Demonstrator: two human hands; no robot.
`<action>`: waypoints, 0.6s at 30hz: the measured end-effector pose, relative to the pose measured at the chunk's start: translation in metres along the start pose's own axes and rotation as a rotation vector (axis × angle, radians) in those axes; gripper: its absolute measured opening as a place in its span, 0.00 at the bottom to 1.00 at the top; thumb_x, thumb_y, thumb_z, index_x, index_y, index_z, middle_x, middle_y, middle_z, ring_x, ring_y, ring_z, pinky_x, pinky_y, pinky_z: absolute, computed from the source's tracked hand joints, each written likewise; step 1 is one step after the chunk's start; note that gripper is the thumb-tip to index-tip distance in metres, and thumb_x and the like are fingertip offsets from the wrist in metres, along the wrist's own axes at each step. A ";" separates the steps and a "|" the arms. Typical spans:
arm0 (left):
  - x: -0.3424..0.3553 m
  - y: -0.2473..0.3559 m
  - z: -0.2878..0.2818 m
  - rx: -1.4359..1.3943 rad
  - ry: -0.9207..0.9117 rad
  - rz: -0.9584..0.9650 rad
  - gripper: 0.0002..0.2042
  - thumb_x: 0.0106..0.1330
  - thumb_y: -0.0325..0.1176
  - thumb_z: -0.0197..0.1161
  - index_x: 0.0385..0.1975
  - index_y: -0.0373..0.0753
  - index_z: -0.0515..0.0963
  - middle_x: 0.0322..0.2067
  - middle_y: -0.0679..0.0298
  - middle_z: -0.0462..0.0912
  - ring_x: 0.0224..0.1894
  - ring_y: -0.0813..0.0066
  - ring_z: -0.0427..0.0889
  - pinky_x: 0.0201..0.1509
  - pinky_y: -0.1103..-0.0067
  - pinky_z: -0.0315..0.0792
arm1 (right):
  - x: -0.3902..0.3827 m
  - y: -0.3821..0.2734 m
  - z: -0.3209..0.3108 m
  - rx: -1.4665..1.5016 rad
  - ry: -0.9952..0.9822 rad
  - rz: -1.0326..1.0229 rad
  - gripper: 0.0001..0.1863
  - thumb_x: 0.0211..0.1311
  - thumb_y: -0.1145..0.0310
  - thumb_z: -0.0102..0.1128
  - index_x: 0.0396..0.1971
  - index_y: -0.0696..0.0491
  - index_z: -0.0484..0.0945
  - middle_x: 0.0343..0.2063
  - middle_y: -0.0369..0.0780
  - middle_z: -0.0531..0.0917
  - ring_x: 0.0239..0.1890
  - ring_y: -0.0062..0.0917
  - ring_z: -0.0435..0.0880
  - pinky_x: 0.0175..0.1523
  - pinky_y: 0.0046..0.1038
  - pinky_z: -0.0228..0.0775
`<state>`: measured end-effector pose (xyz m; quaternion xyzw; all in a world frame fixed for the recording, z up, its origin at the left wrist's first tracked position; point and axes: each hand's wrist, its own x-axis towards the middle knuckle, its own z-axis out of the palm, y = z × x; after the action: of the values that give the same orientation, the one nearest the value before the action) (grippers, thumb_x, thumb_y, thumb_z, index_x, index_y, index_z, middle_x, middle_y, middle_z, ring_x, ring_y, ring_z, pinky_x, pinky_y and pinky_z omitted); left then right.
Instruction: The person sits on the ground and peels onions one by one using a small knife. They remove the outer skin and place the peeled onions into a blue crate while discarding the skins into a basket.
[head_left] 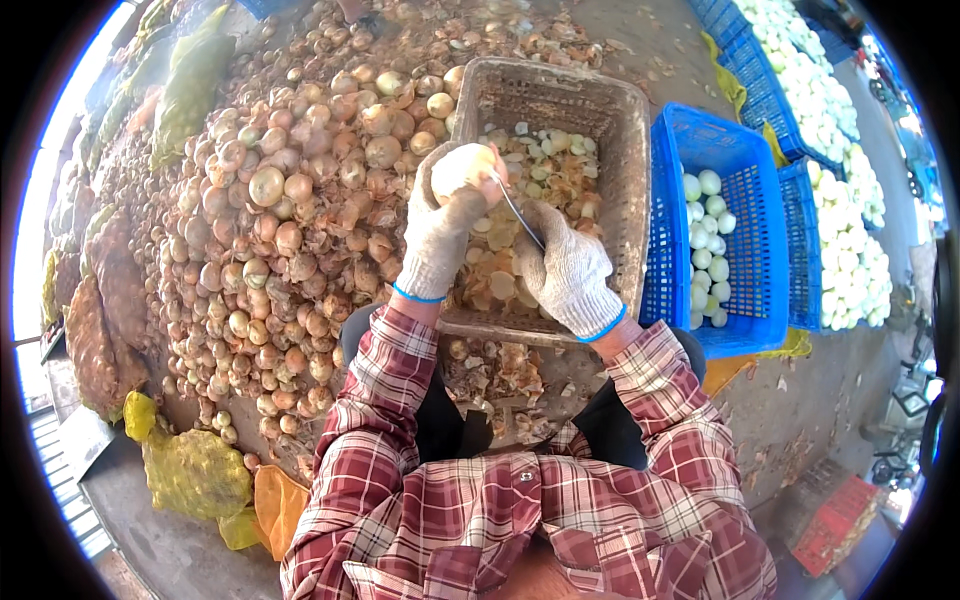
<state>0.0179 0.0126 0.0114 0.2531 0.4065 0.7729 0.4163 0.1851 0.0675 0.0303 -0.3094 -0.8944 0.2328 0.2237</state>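
An onion (463,172) is held in my gloved left hand (437,225), above the left side of a dirty plastic crate (628,150). My right hand (572,272), in a knitted work glove, is closed round a knife (518,213). The thin blade points up and left, and its tip meets the right side of the onion. A pale reddish bit of skin stands up at that spot. Inside the crate beneath both hands lie onion skins and cut-off pieces (545,165).
A big heap of unpeeled onions (290,210) spreads on the left. To the right, a blue crate (760,215) holds several peeled onions (710,235). More blue crates (803,240) of peeled onions stand beyond it. Yellow mesh sacks (195,472) lie at lower left, a red box (838,525) at lower right.
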 end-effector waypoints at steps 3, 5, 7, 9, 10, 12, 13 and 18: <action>-0.007 0.011 0.009 0.188 0.133 -0.018 0.39 0.45 0.31 0.76 0.59 0.32 0.63 0.48 0.56 0.76 0.52 0.69 0.77 0.55 0.73 0.75 | 0.001 0.000 -0.001 -0.043 -0.018 -0.020 0.24 0.55 0.63 0.62 0.51 0.57 0.71 0.20 0.44 0.82 0.19 0.39 0.82 0.25 0.38 0.74; -0.009 0.010 0.008 0.350 0.177 0.042 0.39 0.43 0.29 0.76 0.58 0.32 0.63 0.49 0.55 0.75 0.52 0.68 0.77 0.55 0.73 0.75 | 0.002 0.000 -0.002 -0.075 -0.016 -0.040 0.24 0.55 0.63 0.61 0.50 0.57 0.71 0.19 0.44 0.82 0.19 0.38 0.82 0.25 0.38 0.74; -0.014 0.012 0.013 0.605 0.189 0.126 0.41 0.42 0.29 0.77 0.58 0.32 0.63 0.50 0.56 0.74 0.52 0.68 0.77 0.55 0.74 0.75 | 0.002 0.004 -0.001 -0.128 0.013 -0.078 0.23 0.55 0.64 0.61 0.50 0.56 0.72 0.18 0.44 0.82 0.18 0.38 0.82 0.24 0.38 0.73; -0.022 0.008 0.023 0.495 0.150 0.123 0.46 0.38 0.30 0.79 0.61 0.33 0.59 0.53 0.56 0.69 0.53 0.66 0.75 0.56 0.72 0.74 | 0.009 0.000 0.000 -0.175 -0.060 0.057 0.21 0.56 0.64 0.60 0.49 0.54 0.72 0.17 0.44 0.81 0.17 0.38 0.82 0.23 0.39 0.73; -0.022 0.001 0.014 0.617 0.120 0.187 0.46 0.38 0.30 0.79 0.60 0.33 0.59 0.53 0.56 0.70 0.53 0.67 0.75 0.56 0.73 0.75 | 0.012 -0.002 0.000 -0.197 -0.096 0.126 0.20 0.56 0.64 0.59 0.48 0.54 0.72 0.16 0.44 0.80 0.17 0.38 0.82 0.23 0.39 0.73; -0.020 -0.002 0.010 0.692 0.119 0.220 0.46 0.38 0.30 0.79 0.60 0.32 0.59 0.53 0.56 0.70 0.53 0.67 0.76 0.56 0.73 0.75 | 0.009 0.001 0.000 -0.126 -0.056 0.087 0.18 0.57 0.65 0.59 0.47 0.52 0.73 0.14 0.43 0.79 0.16 0.37 0.81 0.22 0.38 0.73; -0.019 -0.004 0.010 0.647 0.147 0.189 0.45 0.39 0.30 0.79 0.60 0.33 0.59 0.53 0.56 0.70 0.52 0.68 0.76 0.55 0.74 0.75 | 0.007 0.002 0.000 -0.091 -0.037 0.067 0.17 0.57 0.65 0.58 0.46 0.52 0.73 0.13 0.42 0.79 0.15 0.37 0.81 0.22 0.38 0.72; -0.014 -0.001 0.010 0.560 0.262 0.125 0.44 0.40 0.35 0.81 0.59 0.34 0.62 0.51 0.57 0.72 0.52 0.70 0.76 0.55 0.75 0.74 | 0.001 0.001 0.000 -0.147 -0.032 -0.086 0.17 0.57 0.66 0.57 0.45 0.56 0.73 0.13 0.42 0.78 0.15 0.38 0.80 0.22 0.38 0.72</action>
<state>0.0327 0.0054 0.0146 0.2806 0.6374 0.6810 0.2261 0.1856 0.0690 0.0299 -0.2826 -0.9250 0.1614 0.1959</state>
